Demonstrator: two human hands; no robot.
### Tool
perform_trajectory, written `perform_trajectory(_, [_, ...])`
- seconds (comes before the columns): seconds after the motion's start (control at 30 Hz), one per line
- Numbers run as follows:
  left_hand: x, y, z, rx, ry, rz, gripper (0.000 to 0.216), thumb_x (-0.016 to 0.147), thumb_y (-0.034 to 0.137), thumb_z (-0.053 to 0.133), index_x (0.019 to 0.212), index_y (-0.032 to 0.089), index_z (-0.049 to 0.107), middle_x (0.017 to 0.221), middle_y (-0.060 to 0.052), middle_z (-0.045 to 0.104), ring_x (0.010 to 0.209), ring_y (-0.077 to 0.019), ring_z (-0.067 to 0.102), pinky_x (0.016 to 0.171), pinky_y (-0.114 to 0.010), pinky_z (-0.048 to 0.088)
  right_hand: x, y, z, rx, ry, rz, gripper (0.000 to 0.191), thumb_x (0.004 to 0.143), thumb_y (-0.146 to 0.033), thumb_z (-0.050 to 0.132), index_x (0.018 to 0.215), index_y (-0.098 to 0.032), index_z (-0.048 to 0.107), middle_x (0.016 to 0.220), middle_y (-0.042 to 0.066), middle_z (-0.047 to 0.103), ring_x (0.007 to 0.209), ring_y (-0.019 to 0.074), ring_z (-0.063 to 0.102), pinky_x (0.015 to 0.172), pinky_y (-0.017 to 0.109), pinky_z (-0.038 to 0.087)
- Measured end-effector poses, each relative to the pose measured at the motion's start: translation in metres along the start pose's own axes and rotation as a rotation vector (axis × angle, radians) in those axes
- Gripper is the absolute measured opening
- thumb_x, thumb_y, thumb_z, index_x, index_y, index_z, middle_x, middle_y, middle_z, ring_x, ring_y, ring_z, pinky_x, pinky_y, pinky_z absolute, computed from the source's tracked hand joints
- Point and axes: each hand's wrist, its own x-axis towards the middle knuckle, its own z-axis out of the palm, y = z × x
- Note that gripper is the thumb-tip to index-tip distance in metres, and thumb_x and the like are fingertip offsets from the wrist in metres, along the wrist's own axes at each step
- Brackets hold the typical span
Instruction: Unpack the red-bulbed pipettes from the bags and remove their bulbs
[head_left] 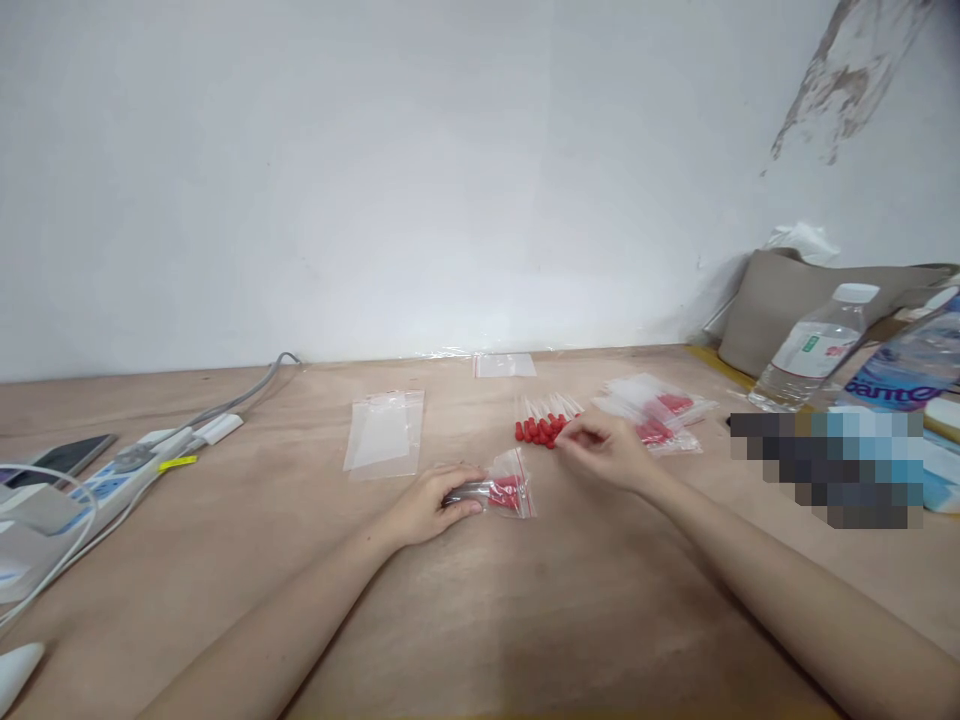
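Note:
My left hand (435, 503) lies on the table, fingers and thumb closed round a small clear zip bag (523, 470). Inside this bag are red-ended clear tubes that look like droppers (504, 491), their red ends toward the zip edge. My right hand (606, 446) pinches at the right edge of a loose pile of droppers with red bulbs (538, 429). Its thumb and fingertips close on one red bulb, partly hidden by the fingers. The clear stems of the pile point toward the wall. Just right of that hand lie several filled zip bags (643, 395), stacked loosely.
Flat zip bags (384, 432) lie left of centre, another bag (505, 366) by the wall. At left are a power strip (97, 500) with cables and a phone (64, 460). At right stand a water bottle (814, 345), a larger bottle (904, 360) and a grey-brown bag (776, 305).

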Motion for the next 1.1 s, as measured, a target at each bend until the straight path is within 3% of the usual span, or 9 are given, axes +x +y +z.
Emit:
perform_trajectory(0.1, [0.000, 0.001, 0.000, 0.004, -0.007, 0.001, 0.040, 0.082, 0.040, 0.051, 0.118, 0.023, 0.050, 0.115, -0.004, 0.056, 0.103, -0.0188, 0.052, 0.090, -0.031, 0.040, -0.008, -0.022, 0.016, 0.036, -0.187, -0.075, 0.014, 0.075, -0.030, 0.056, 0.074, -0.021, 0.067, 0.067, 0.003, 0.060, 0.069, 0.0152, 0.052, 0.065, 0.028, 0.040])
perform_trajectory(0.27, [0.001, 0.002, 0.001, -0.015, -0.010, 0.007, 0.040, 0.082, 0.040, 0.051, 0.119, 0.023, 0.049, 0.117, -0.004, 0.056, 0.105, -0.0185, 0.052, 0.091, -0.031, 0.040, -0.013, -0.031, 0.039, 0.148, -0.277, -0.098, 0.020, 0.074, -0.034, 0.060, 0.090, -0.025, 0.066, 0.089, 0.003, 0.062, 0.083, 0.0166, 0.052, 0.077, 0.030, 0.039])
perform_trajectory(0.37, [0.002, 0.003, 0.001, -0.012, -0.010, 0.016, 0.039, 0.083, 0.039, 0.050, 0.118, 0.024, 0.050, 0.116, -0.004, 0.056, 0.105, -0.0181, 0.052, 0.090, -0.031, 0.040, -0.011, -0.030, 0.046, 0.177, -0.337, -0.087, 0.028, 0.066, -0.035, 0.067, 0.092, -0.023, 0.065, 0.098, 0.004, 0.060, 0.092, 0.0183, 0.050, 0.082, 0.031, 0.037])
perform_trajectory(0.53, [0.003, 0.004, 0.001, -0.008, -0.013, 0.023, 0.040, 0.082, 0.038, 0.051, 0.119, 0.024, 0.049, 0.117, -0.004, 0.056, 0.106, -0.0185, 0.051, 0.092, -0.032, 0.039, -0.010, -0.031, 0.050, 0.122, -0.366, 0.040, 0.031, 0.055, -0.028, 0.073, 0.082, -0.018, 0.061, 0.084, 0.003, 0.056, 0.079, 0.0166, 0.050, 0.068, 0.027, 0.039])
perform_trajectory(0.67, [0.003, 0.002, 0.001, -0.006, -0.011, 0.007, 0.041, 0.082, 0.039, 0.051, 0.120, 0.023, 0.049, 0.118, -0.005, 0.055, 0.107, -0.0193, 0.051, 0.093, -0.033, 0.039, -0.012, -0.030, 0.054, 0.308, -0.369, 0.137, 0.023, 0.061, -0.025, 0.068, 0.076, -0.018, 0.052, 0.070, -0.003, 0.054, 0.061, 0.0103, 0.048, 0.053, 0.022, 0.037])
perform_trajectory(0.77, [0.002, 0.001, 0.002, -0.006, -0.004, 0.002, 0.041, 0.082, 0.039, 0.051, 0.120, 0.023, 0.049, 0.117, -0.005, 0.055, 0.107, -0.0192, 0.051, 0.093, -0.033, 0.039, -0.014, -0.030, 0.057, 0.450, -0.347, 0.176, 0.022, 0.065, -0.026, 0.064, 0.080, -0.018, 0.051, 0.069, -0.003, 0.054, 0.057, 0.0084, 0.047, 0.051, 0.020, 0.037])
perform_trajectory(0.9, [0.001, 0.001, 0.002, 0.001, -0.002, 0.006, 0.040, 0.082, 0.039, 0.051, 0.118, 0.022, 0.050, 0.117, -0.005, 0.056, 0.107, -0.0191, 0.050, 0.093, -0.033, 0.039, -0.012, -0.031, 0.054, 0.578, -0.393, 0.182, 0.018, 0.068, -0.029, 0.061, 0.078, -0.016, 0.055, 0.072, -0.001, 0.057, 0.061, 0.0088, 0.051, 0.055, 0.021, 0.040])
perform_trajectory(1.1, [0.002, 0.000, 0.002, -0.005, -0.002, 0.015, 0.040, 0.082, 0.040, 0.051, 0.118, 0.023, 0.051, 0.117, -0.006, 0.055, 0.107, -0.0198, 0.050, 0.092, -0.034, 0.039, -0.004, -0.021, 0.020, 0.513, -0.375, 0.386, 0.024, 0.058, -0.026, 0.068, 0.076, -0.015, 0.057, 0.069, 0.000, 0.062, 0.059, 0.0093, 0.055, 0.053, 0.021, 0.042])
